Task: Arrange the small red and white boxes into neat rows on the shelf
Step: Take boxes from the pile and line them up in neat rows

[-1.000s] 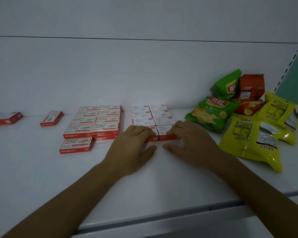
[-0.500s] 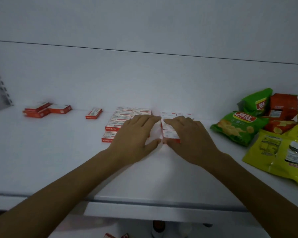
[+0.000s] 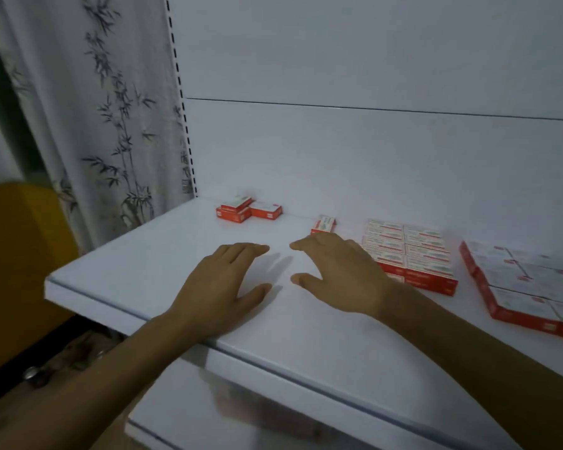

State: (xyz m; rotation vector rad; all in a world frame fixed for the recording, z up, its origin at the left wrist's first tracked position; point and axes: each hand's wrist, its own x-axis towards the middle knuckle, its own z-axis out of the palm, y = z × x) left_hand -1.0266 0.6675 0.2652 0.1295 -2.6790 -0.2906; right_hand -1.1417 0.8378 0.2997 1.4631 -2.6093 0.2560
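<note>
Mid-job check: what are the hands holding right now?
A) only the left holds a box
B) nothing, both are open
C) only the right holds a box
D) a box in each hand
B: the left hand and right hand are spread with straight fingers over the shelf, gripping nothing.

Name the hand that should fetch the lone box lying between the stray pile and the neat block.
Right. The right hand is open, with its fingertips just in front of the lone box and almost touching it. The left hand, also open, sits further left, away from that box.
</note>
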